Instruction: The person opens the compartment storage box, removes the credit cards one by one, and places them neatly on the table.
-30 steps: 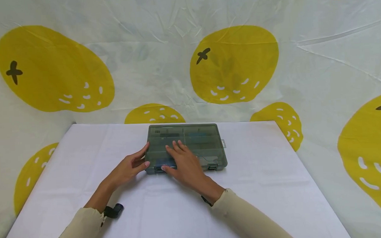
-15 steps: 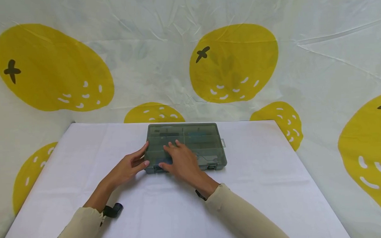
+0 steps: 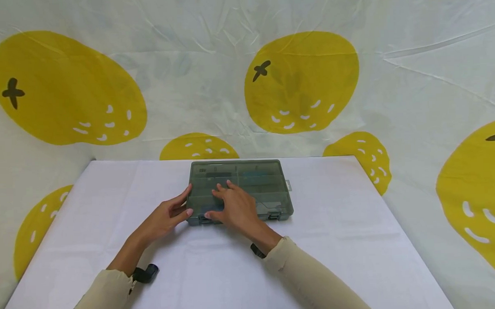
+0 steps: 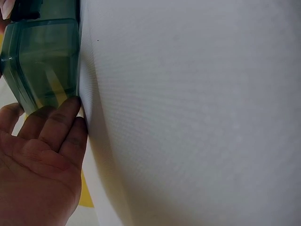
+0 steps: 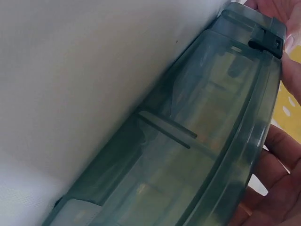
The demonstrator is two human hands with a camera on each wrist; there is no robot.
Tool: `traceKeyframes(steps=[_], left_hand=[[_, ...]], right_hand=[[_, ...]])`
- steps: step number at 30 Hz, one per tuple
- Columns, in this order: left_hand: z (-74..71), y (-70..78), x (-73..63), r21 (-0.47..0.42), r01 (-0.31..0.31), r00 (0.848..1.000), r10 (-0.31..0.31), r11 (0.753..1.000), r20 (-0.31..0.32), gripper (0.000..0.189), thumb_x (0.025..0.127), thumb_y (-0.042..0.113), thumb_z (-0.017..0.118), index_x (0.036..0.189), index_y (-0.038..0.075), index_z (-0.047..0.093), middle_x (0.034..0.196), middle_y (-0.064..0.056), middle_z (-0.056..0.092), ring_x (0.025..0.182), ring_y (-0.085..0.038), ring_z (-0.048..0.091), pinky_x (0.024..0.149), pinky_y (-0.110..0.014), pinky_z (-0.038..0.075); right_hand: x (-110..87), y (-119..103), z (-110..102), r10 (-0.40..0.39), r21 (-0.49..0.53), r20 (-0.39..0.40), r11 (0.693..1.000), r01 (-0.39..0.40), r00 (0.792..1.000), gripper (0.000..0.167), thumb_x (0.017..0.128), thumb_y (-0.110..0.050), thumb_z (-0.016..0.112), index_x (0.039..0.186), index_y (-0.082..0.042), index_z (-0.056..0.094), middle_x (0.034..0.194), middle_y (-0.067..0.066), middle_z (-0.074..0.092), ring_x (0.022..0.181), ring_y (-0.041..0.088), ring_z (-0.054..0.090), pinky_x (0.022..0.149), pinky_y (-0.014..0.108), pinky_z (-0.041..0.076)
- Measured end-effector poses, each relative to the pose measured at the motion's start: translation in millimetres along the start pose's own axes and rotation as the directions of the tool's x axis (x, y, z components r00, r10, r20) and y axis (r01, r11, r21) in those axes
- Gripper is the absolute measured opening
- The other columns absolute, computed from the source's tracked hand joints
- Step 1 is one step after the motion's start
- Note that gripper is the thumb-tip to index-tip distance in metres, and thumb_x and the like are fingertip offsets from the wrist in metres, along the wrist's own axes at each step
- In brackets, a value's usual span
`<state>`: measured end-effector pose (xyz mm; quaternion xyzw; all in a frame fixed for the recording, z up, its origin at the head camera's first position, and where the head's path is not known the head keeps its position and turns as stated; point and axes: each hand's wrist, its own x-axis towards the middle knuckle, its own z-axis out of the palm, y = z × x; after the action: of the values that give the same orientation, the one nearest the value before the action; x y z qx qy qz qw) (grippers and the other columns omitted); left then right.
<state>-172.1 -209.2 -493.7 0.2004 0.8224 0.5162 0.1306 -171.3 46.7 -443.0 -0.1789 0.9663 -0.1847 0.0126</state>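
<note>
A translucent grey-green plastic compartment box point(image 3: 269, 188) lies flat on the table with its lid down. My left hand point(image 3: 165, 218) touches its left side, fingers along the wall and thumb at the front left corner. In the left wrist view the fingers point(image 4: 60, 121) lie nearly straight against the box's end wall. My right hand point(image 3: 238, 209) rests over the lid with fingers spread, the thumb at the left front latch point(image 5: 267, 42). Whether that latch is fastened, I cannot tell. The right front latch point(image 3: 275, 216) is uncovered. Dark and blue contents show dimly through the lid.
A white cloth covers the table point(image 3: 341, 256). Behind it hangs a pale curtain point(image 3: 196, 83) printed with yellow fruit. A small hanging tab point(image 3: 288, 185) sticks out from the box's right side. A black wrist camera point(image 3: 146, 273) is strapped at the left wrist.
My right hand has shifted slightly left across the lid, bringing its thumb closer to the left front corner. The left hand stays against the box's side, and the box has not moved on the table.
</note>
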Motion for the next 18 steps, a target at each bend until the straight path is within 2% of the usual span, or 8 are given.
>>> traceKeyframes(steps=[3,6,9,14,16,18], left_hand=[[-0.4,1.4,-0.6,-0.010,0.002,1.000,-0.002,1.000,0.001,0.077,0.109,0.018,0.062,0.171,0.012,0.018,0.179,-0.013,0.014,0.152,-0.049,0.041,0.120,-0.058,0.039],[-1.1,1.9,-1.4,-0.018,0.011,1.000,-0.011,1.000,0.000,0.077,0.109,0.018,0.063,0.171,0.012,0.019,0.178,-0.012,0.015,0.151,-0.049,0.042,0.120,-0.058,0.039],[-1.8,1.7,-2.0,-0.023,0.017,1.000,-0.017,1.000,0.000,0.077,0.108,0.018,0.064,0.171,0.012,0.019,0.178,-0.012,0.016,0.151,-0.049,0.042,0.119,-0.058,0.039],[-1.6,0.3,-1.0,-0.027,0.006,1.000,-0.006,1.000,0.001,0.077,0.108,0.017,0.064,0.170,0.011,0.019,0.178,-0.013,0.016,0.151,-0.049,0.042,0.119,-0.057,0.039],[-2.0,0.5,-0.6,-0.026,0.006,1.000,-0.006,1.000,0.002,0.077,0.108,0.018,0.064,0.171,0.011,0.019,0.178,-0.013,0.015,0.151,-0.049,0.042,0.120,-0.057,0.039],[-2.6,1.3,-0.6,-0.028,0.012,1.000,-0.012,1.000,0.003,0.078,0.108,0.020,0.064,0.171,0.012,0.019,0.178,-0.013,0.015,0.152,-0.048,0.042,0.120,-0.057,0.039]], right_hand=[[0.9,-1.3,-1.3,0.010,0.004,0.002,1.000,-0.010,1.000,0.075,0.085,-0.062,0.083,0.148,-0.026,0.064,0.162,-0.003,0.053,0.158,0.022,0.040,0.067,0.032,0.062],[2.2,-2.6,-1.7,0.024,0.012,0.006,1.000,-0.024,1.000,0.076,0.083,-0.062,0.085,0.147,-0.026,0.065,0.161,-0.002,0.054,0.157,0.023,0.042,0.051,0.026,0.052],[3.5,-3.2,-1.7,0.033,0.009,0.009,0.999,-0.033,0.999,0.077,0.081,-0.062,0.086,0.146,-0.026,0.066,0.161,-0.002,0.055,0.155,0.025,0.045,0.044,0.024,0.044],[4.4,-3.4,-2.4,0.041,-0.002,0.011,0.999,-0.041,0.999,0.077,0.080,-0.063,0.086,0.146,-0.027,0.067,0.161,-0.001,0.055,0.153,0.027,0.048,0.045,0.024,0.044],[4.7,-3.8,-2.0,0.051,0.002,0.005,0.999,-0.051,0.999,0.078,0.079,-0.063,0.087,0.146,-0.028,0.067,0.161,-0.001,0.055,0.152,0.028,0.049,0.046,0.027,0.048],[4.3,-4.4,-0.5,0.056,-0.030,0.013,0.998,-0.056,0.998,0.084,0.076,-0.064,0.089,0.149,-0.029,0.064,0.163,0.000,0.052,0.151,0.032,0.050,0.056,0.034,0.058]])
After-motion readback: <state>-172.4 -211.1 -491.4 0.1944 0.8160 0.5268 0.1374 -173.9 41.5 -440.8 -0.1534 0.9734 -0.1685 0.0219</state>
